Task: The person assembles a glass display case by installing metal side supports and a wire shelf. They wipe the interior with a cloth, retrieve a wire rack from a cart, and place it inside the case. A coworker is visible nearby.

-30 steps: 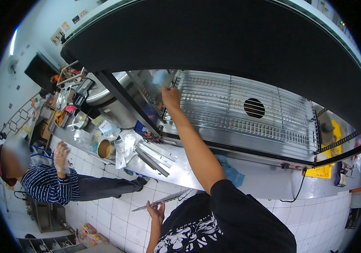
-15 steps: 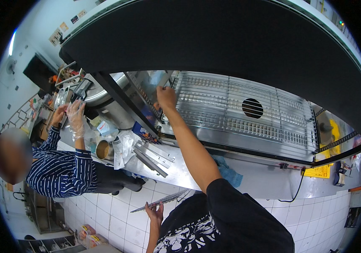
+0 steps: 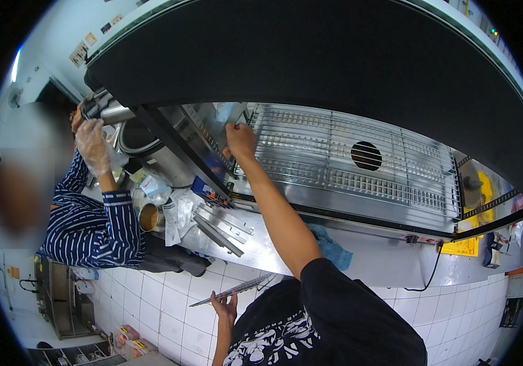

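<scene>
My right arm reaches into a glass-sided metal cabinet. There my right hand (image 3: 241, 141) is closed in a fist at the left end of a wire rack (image 3: 316, 152), beside the cabinet's side frame. What its fingers grip, if anything, is hidden. The rack lies flat over a bottom with rows of small holes and one large round hole (image 3: 366, 157). Low down, near my body, my left hand (image 3: 226, 307) holds a thin metal grid rack (image 3: 237, 289), seen almost edge-on, over the tiled floor.
At left, a co-worker in a striped shirt (image 3: 100, 229) and clear gloves handles a metal lid (image 3: 118, 114) over a large steel pot (image 3: 170, 161). Metal strips (image 3: 219, 232) lie on the counter beside papers. A blue cloth (image 3: 331, 250) lies before the cabinet; a black cable (image 3: 425, 277) hangs down.
The co-worker has leaned closer to the pot and raised its lid. My right hand has shifted only slightly; my left hand and its rack stay in place.
</scene>
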A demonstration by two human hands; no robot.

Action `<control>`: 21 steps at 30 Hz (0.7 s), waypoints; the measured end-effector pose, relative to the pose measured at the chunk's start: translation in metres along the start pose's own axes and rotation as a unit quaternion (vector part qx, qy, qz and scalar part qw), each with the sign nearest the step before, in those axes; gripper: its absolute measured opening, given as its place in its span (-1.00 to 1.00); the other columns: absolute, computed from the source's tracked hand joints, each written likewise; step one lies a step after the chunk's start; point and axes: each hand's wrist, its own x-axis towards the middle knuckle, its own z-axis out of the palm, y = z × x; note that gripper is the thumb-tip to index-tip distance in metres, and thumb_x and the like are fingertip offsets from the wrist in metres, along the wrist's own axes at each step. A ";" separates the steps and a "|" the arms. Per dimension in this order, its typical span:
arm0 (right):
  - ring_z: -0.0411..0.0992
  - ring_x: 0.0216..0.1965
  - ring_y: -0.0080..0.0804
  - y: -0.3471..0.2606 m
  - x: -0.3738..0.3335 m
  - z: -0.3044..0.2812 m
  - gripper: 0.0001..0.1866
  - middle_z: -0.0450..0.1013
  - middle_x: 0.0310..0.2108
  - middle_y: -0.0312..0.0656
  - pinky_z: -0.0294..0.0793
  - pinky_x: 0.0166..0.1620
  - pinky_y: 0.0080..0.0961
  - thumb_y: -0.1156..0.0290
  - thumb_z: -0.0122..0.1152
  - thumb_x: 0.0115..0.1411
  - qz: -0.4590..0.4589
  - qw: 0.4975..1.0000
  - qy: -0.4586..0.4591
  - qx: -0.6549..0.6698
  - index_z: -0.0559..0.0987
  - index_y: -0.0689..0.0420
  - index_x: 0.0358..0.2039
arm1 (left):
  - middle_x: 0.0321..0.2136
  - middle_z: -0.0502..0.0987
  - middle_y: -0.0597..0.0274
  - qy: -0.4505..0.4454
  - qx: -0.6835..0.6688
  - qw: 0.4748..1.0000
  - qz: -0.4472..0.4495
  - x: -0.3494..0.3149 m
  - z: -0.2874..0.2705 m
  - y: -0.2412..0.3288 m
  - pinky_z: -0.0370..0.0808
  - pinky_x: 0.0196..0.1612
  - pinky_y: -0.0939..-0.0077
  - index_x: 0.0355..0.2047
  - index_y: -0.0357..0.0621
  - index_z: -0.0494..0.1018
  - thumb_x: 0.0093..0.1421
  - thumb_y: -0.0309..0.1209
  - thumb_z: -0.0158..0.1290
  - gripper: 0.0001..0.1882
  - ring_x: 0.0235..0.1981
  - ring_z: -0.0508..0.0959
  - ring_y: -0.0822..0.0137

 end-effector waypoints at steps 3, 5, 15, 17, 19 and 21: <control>0.46 -0.68 -0.24 0.008 0.004 0.007 -0.62 0.45 -0.67 -0.04 0.40 -0.55 -0.34 0.20 0.08 0.13 -0.045 0.999 0.014 -0.013 0.53 0.34 -0.51 | -0.12 0.15 0.10 -0.011 -0.001 1.000 0.002 0.000 0.001 0.001 0.52 -0.02 0.09 -0.04 -0.34 0.07 0.11 -0.01 0.12 -0.28 -0.06 0.36 -0.12; 0.45 -0.70 -0.25 0.016 0.009 0.010 -0.61 0.44 -0.69 -0.05 0.39 -0.57 -0.35 0.18 0.09 0.13 -0.091 0.995 0.025 -0.018 0.52 0.33 -0.54 | -0.12 0.15 0.10 -0.014 0.006 1.000 0.002 0.000 0.001 0.001 0.52 -0.03 0.10 -0.07 -0.32 0.07 0.11 -0.02 0.13 -0.31 -0.06 0.36 -0.11; 0.20 -0.83 -0.48 0.014 -0.003 -0.050 -0.46 0.22 -0.82 -0.27 0.20 -0.73 -0.46 -0.03 0.19 0.15 -0.044 0.987 -0.148 -0.043 0.40 0.22 -0.66 | -0.11 0.13 0.08 -0.012 -0.004 1.000 0.006 0.002 0.011 0.004 0.54 -0.05 0.10 -0.10 -0.31 0.04 0.13 -0.07 0.11 -0.35 -0.10 0.37 -0.08; 0.19 -0.83 -0.51 0.011 -0.025 -0.059 -0.48 0.22 -0.82 -0.29 0.18 -0.73 -0.47 -0.02 0.17 0.17 -0.059 0.983 -0.169 0.041 0.42 0.22 -0.62 | -0.11 0.12 0.08 -0.018 -0.001 1.000 0.005 0.000 0.014 0.004 0.54 -0.05 0.10 -0.10 -0.30 0.04 0.14 -0.07 0.11 -0.36 -0.10 0.37 -0.08; 0.36 -0.60 -0.28 0.012 -0.048 -0.067 -0.49 0.41 -0.62 -0.14 0.31 -0.45 -0.37 -0.02 0.05 0.22 -0.003 0.991 -0.136 -0.022 0.52 0.25 -0.53 | -0.10 0.14 0.07 -0.012 -0.001 1.000 0.005 -0.002 0.016 0.004 0.55 -0.07 0.09 -0.10 -0.25 0.04 0.15 -0.06 0.09 -0.38 -0.11 0.39 -0.09; 0.45 -0.50 -0.21 0.016 -0.075 -0.070 -0.49 0.49 -0.55 -0.08 0.37 -0.34 -0.33 0.01 0.00 0.25 0.004 0.989 -0.138 -0.045 0.56 0.27 -0.49 | -0.07 0.16 0.07 -0.002 0.008 1.000 0.011 -0.004 0.015 0.003 0.55 -0.10 0.09 -0.12 -0.16 0.05 0.16 -0.02 0.05 -0.43 -0.11 0.43 -0.12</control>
